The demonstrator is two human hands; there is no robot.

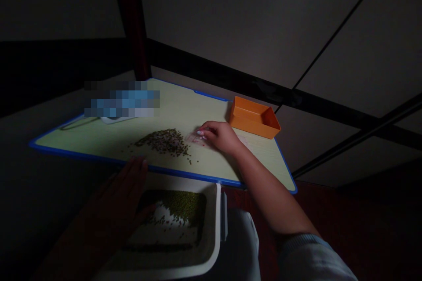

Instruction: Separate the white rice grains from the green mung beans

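Note:
A loose pile of small green beans (168, 141), mixed with paler bits, lies on the pale yellow-green tabletop. Just right of the pile, my right hand (220, 135) has its thumb and fingers pinched at a small clear plastic bag (194, 138) with red marks, lying flat on the table. My left hand (130, 184), in deep shadow, reaches over the left side of a white plastic tub (216, 228); its fingers stretch toward the table's blue edge. In the tub, more green beans (187, 204) are heaped toward the far side.
An orange open box (253, 125) stands at the table's back right, beyond my right hand. At the back left is a blurred-out blue and white object (128, 101). A blue rim borders the folding tabletop (184, 96), and a wall rises behind it. The room is dim.

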